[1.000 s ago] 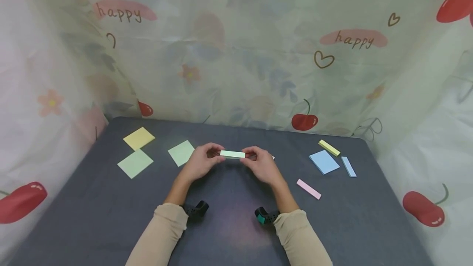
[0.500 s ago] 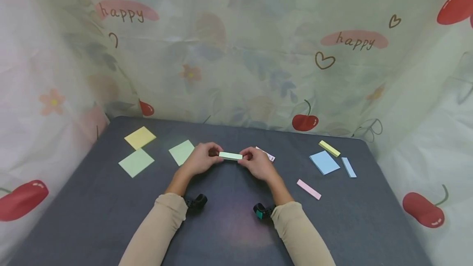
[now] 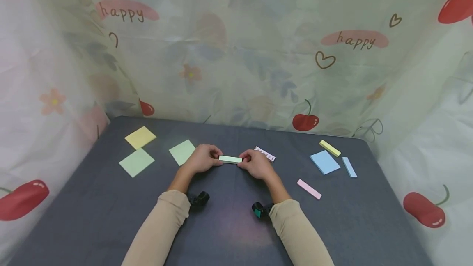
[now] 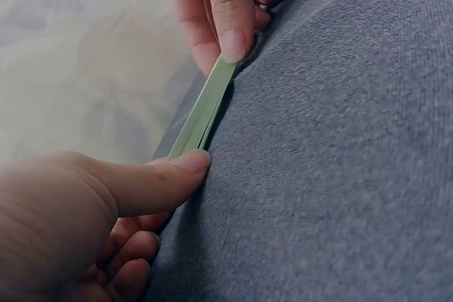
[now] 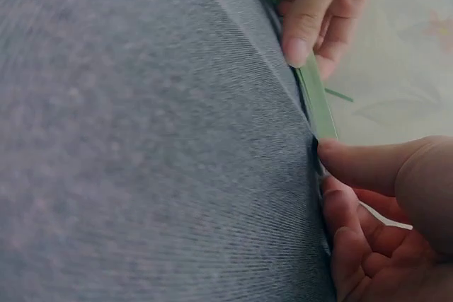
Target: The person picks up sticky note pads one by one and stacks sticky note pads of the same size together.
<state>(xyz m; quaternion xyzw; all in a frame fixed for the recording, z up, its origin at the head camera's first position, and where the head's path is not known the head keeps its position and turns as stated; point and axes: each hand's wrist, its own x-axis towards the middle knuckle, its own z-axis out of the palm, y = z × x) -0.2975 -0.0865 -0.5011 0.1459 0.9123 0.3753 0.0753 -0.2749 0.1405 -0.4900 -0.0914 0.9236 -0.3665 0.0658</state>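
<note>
Between both hands, low over the dark table, is a narrow pad of light green sticky notes. My left hand pinches its left end, thumb on the near side. The right hand pinches the other end the same way. In the left wrist view, the green pad shows layered sheet edges slightly parted near the left thumb. The right wrist view shows the pad running from one thumb to the other. Its ends are hidden under the fingers.
On the left lie a yellow square note and two green square notes. A printed strip lies behind my right hand. To the right are a blue square pad and pink, yellow and blue strips.
Both hands have lowered the green pad slightly toward the table and nearer to me. More of the printed strip behind the right hand has come into sight.
</note>
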